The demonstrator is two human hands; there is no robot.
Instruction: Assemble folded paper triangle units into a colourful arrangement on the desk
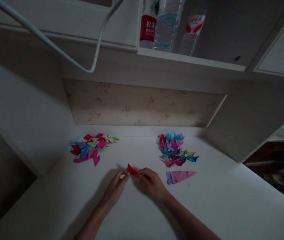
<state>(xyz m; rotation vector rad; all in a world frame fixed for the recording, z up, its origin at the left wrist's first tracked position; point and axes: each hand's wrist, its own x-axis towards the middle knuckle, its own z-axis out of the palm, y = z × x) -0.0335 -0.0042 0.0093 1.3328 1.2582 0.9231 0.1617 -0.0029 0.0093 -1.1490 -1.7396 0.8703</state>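
A small red folded paper piece (132, 170) sits between my two hands over the white desk (219, 200). My left hand (115, 189) pinches its left end with the fingertips. My right hand (152, 183) is closed on its right end. To the left lies a pile of coloured folded paper triangles (92, 148). A second pile of coloured pieces (175, 149) lies to the right. A pink and purple folded paper strip (179, 176) rests just right of my right hand.
A shelf above (191, 60) carries plastic water bottles (168, 25). A white cable (57, 50) hangs across the upper left. Desk side walls close in on the left and right. A dark area opens at the far right.
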